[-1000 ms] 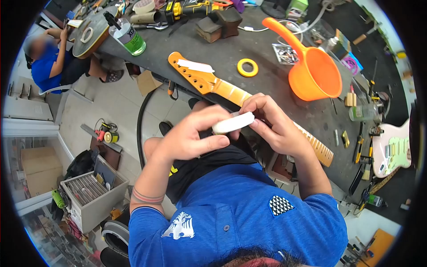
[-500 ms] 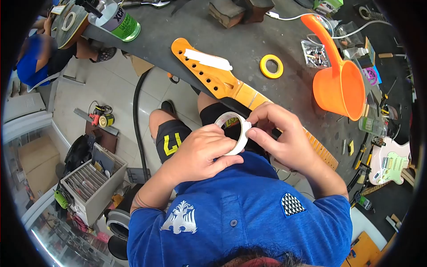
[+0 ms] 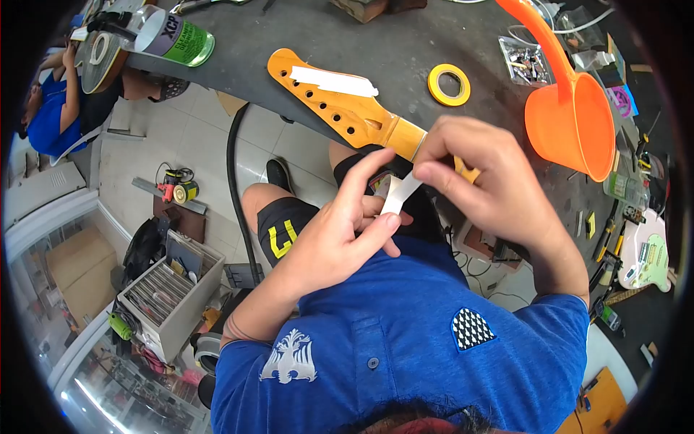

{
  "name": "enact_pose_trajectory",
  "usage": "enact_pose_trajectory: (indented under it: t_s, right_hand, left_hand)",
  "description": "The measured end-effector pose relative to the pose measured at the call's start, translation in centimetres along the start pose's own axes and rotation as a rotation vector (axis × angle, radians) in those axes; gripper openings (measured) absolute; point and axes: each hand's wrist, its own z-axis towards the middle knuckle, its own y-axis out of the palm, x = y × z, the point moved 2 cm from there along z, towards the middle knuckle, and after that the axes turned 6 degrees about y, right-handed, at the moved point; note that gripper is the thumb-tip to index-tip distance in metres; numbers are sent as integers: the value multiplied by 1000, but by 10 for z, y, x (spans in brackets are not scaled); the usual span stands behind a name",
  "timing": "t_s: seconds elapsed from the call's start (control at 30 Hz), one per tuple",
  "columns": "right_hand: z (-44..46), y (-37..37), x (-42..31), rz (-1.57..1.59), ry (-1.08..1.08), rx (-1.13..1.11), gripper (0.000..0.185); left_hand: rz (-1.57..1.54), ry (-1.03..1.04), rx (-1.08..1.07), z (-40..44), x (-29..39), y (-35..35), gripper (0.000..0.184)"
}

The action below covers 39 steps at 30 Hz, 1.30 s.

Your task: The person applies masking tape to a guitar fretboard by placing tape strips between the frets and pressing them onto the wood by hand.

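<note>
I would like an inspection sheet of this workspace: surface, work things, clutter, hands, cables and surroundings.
Surface: dark table, many things along its right side.
Work things: guitar neck near the table edge, white tape on its headstock.
Clutter: yellow tape roll, orange dipper, labelled bottle, bag of small parts.
Hands: left hand holds a white tape roll; right hand pinches its strip.
Cables: white cable near the dipper handle; thick black hose or cable beside the leg.
Surroundings: seated person at upper left; storage box on the floor.
</note>
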Motion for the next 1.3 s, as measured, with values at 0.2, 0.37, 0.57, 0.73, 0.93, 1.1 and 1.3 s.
enact_pose_trajectory:
  t_s: [0.2,0.37,0.57,0.73,0.93,1.1,1.3]
  right_hand:
    - [22,-13,29,88,221,-4,21]
    - [29,-6,57,124,185,22,24]
    - [34,-12,56,175,388,-90,22]
    - [36,-10,61,185,368,-70,22]
    - [36,-8,58,189,349,-79,24]
    - [36,-3,62,214,341,-92,23]
    - [39,-2,68,194,335,-107,23]
  left_hand:
    - [12,-205,44,28,7,-5,31]
    - [386,54,71,40,-4,-14,19]
    - [88,-18,166,43,-4,-3,22]
    - [-127,-230,169,44,-4,-10,24]
    - [-228,-206,195,40,-5,-4,26]
    - [-196,-232,175,37,-6,-7,25]
    - [-171,-208,232,40,-11,-5,25]
